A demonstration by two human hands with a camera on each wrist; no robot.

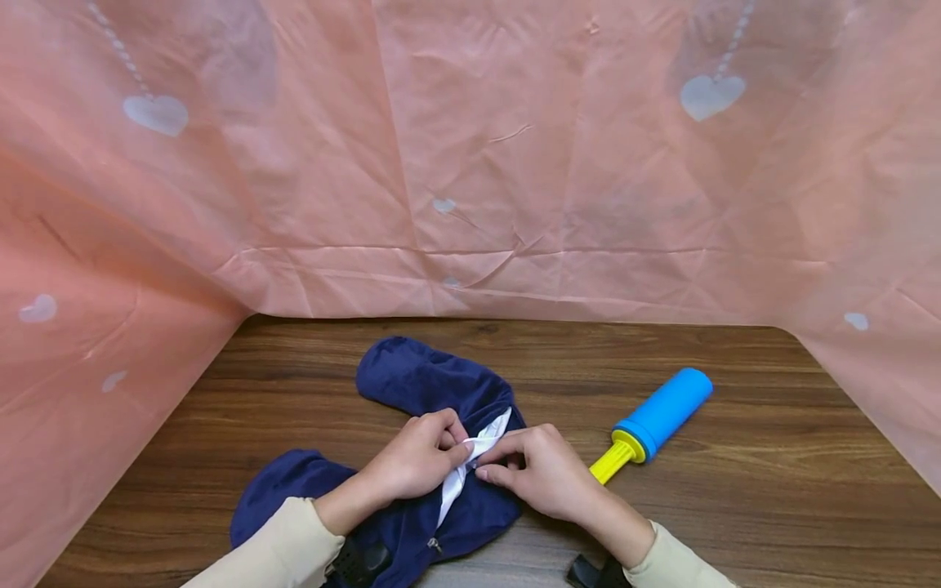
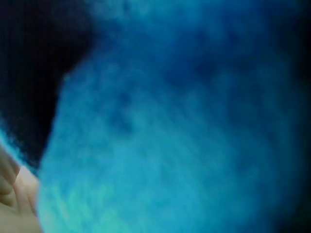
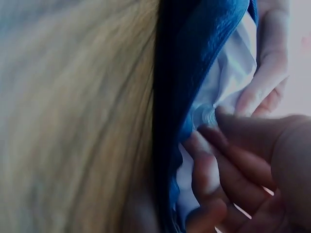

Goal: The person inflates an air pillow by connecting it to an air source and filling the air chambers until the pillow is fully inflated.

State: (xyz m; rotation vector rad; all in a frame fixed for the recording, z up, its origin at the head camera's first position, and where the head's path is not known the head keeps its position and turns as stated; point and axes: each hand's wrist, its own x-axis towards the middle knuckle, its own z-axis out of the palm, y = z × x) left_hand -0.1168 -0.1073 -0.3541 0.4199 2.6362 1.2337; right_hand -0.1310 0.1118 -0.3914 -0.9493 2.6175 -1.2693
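Observation:
A navy plush U-shaped neck pillow [image 1: 434,380] lies on the table, its zipper opened along the curve. White inner fabric [image 1: 491,434] shows through the slit. My left hand [image 1: 419,457] pinches this white fabric between thumb and fingers. With thumb and fingertips, my right hand [image 1: 547,474] pinches a small clear valve [image 3: 204,116] in the opening. The zipper pull [image 1: 434,543] hangs at the slit's near end. In the left wrist view, blurred blue plush [image 2: 160,160] covers nearly everything.
To the right of my right hand lies a hand pump [image 1: 665,412] with a blue barrel and a yellow end, partly hidden by that hand. Pink sheeting with hearts [image 1: 470,163] surrounds the wooden table [image 1: 772,457] at the back and sides.

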